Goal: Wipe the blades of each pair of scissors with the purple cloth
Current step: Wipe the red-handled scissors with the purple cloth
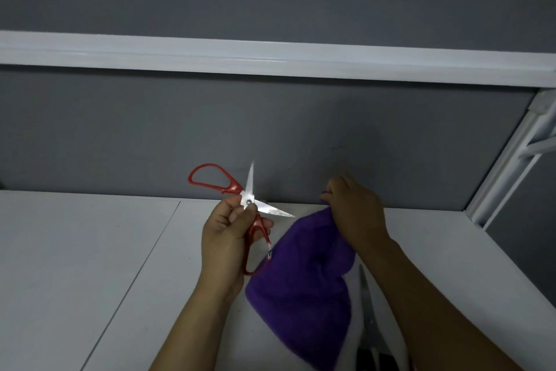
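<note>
Fingers [228,209] of my left hand [222,245] curl round the lower loop of the red-handled steel scissors [251,205], blades splayed wide above them, while my right hand [355,214] clutches the fuzzy purple cloth [301,295] hanging just beside.

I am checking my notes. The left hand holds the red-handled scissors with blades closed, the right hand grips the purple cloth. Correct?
In the head view the red-handled scissors have their blades spread open, not closed; the rest is right.
</note>
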